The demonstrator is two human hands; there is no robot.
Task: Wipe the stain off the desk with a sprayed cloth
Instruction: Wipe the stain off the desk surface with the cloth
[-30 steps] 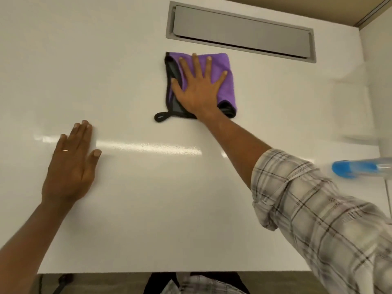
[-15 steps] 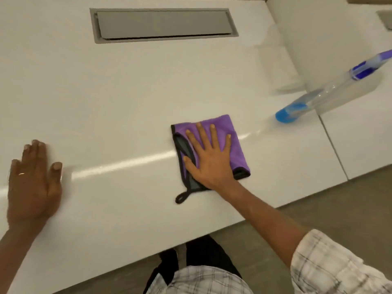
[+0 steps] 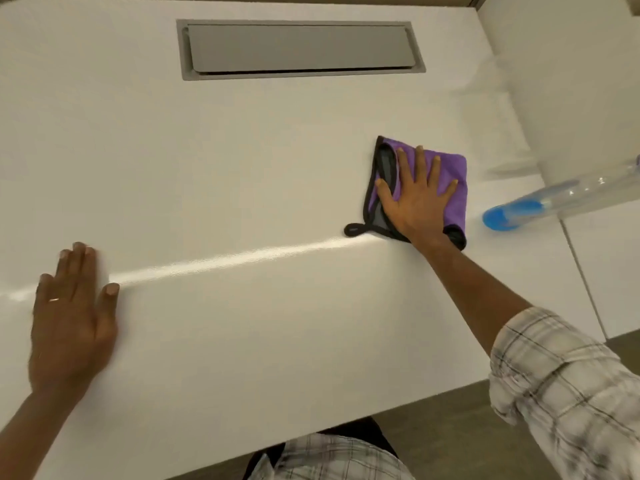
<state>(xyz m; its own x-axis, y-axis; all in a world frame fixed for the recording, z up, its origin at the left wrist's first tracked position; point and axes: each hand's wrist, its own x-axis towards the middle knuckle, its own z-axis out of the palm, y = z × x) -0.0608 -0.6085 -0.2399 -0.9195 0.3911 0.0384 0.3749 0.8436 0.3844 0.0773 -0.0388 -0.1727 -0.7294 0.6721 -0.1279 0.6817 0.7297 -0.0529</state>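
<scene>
A folded purple cloth (image 3: 453,188) with black trim and a small hanging loop lies flat on the white desk (image 3: 242,168), toward the right side. My right hand (image 3: 414,199) presses flat on top of it, fingers spread. My left hand (image 3: 71,317) rests palm down on the desk near the front left, fingers together, holding nothing. No stain shows on the desk surface. A clear spray bottle (image 3: 540,202) with a blue base stands just right of the cloth, blurred.
A grey cable hatch (image 3: 298,48) is set into the desk at the back. A white partition (image 3: 571,81) rises at the right, and a second white desk (image 3: 609,271) adjoins beyond a seam. The desk's front edge runs below my arms.
My right hand has slid the cloth across the desk, from near the hatch toward the right, close to the spray bottle. My left hand stays flat on the desk. The camera view has swung.
</scene>
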